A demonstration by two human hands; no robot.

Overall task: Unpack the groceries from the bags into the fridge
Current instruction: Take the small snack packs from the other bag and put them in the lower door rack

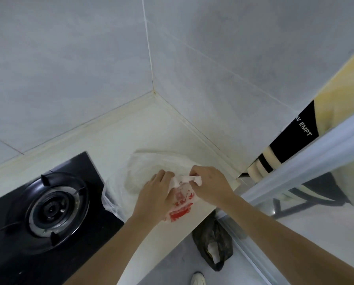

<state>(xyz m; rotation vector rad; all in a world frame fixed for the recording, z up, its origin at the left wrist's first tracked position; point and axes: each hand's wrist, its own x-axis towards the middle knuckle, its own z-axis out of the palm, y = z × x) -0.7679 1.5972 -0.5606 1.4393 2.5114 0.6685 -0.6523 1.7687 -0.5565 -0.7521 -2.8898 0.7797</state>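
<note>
A white plastic bag with red print (181,204) lies on the cream countertop (130,128), near its right front corner. My left hand (154,194) presses on the bag's left side and holds its edge. My right hand (210,183) pinches the bag's twisted white handle at the top. Behind them lies a clear, crumpled plastic bag (151,165), spread flat on the counter. What the printed bag holds is hidden. No fridge is in sight.
A black gas hob with one burner (52,208) is set into the counter at the left. Grey tiled walls meet in the corner behind. A dark bag (213,241) lies on the floor below the counter's end. A glass door frame (295,171) stands at right.
</note>
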